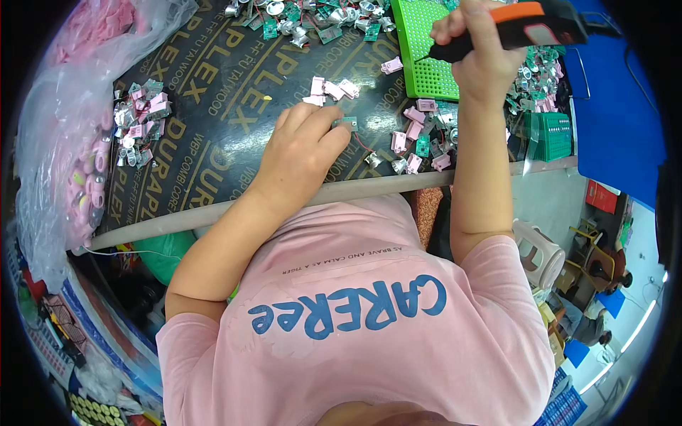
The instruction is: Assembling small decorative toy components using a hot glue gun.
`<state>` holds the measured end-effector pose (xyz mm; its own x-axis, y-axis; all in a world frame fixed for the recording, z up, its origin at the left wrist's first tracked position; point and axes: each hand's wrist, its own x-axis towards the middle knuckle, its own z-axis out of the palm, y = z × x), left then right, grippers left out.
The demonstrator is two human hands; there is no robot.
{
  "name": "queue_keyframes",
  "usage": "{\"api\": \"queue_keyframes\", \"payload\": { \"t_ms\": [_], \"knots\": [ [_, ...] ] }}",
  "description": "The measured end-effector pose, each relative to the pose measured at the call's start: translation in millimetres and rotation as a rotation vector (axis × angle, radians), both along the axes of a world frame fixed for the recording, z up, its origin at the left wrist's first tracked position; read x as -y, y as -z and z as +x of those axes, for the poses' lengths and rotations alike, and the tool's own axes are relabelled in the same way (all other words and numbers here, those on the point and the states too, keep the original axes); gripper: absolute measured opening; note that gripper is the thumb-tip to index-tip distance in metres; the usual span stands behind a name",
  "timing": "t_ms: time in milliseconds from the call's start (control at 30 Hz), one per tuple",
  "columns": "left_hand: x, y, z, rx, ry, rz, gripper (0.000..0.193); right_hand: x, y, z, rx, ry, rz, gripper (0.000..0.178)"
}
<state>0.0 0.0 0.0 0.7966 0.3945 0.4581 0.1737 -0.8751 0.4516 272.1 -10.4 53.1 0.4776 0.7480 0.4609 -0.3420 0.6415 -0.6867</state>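
My left hand [304, 138] rests low over the dark tabletop. Its fingers are closed on a small green circuit board [347, 123], whose thin wire runs to a silver reflector cup [373, 160]. Small pink plastic housings [332, 90] lie just beyond those fingertips. In my right hand [486, 67] is a black and orange electric screwdriver [526, 13], gripped around its body. Its thin bit points left, over a bright green perforated tray [433, 86]. One more pink housing [391, 65] sits beside the tray's left edge.
A pile of pink housings and boards [413, 131] lies between the tray and the table edge [383, 186]. Another cluster [142, 117] is at left, near a clear plastic bag [53, 163] of pink parts. Loose reflectors [298, 32] spread along the back. Dark green trays [548, 136] are stacked at right.
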Motion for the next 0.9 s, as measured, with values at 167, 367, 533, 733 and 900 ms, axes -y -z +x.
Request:
{"api": "queue_keyframes", "payload": {
  "t_ms": [167, 367, 533, 733, 900],
  "knots": [
    [-3.3, -1.2, 5.5, 0.019, 0.005, 0.024, 0.023, 5.1, -5.4, -1.8, 0.388, 0.391, -0.365, 0.021],
    [-1.6, -0.3, 4.8, 0.020, 0.005, 0.013, 0.024, 4.2, -8.0, -9.0, 0.342, 0.395, -0.353, 0.022],
    [-1.3, 0.2, 4.1, 0.025, 0.007, 0.011, 0.025, 5.8, -9.9, -12.8, 0.318, 0.378, -0.345, 0.022],
    [-1.8, 1.3, 3.4, 0.029, 0.005, 0.016, 0.025, 17.9, -13.2, 29.6, 0.375, 0.152, -0.163, 0.021],
    [-0.6, 6.6, 3.4, 0.026, -0.007, 0.045, 0.026, 37.5, -28.0, 0.4, 0.236, -0.144, -0.129, 0.027]
  ]
}}
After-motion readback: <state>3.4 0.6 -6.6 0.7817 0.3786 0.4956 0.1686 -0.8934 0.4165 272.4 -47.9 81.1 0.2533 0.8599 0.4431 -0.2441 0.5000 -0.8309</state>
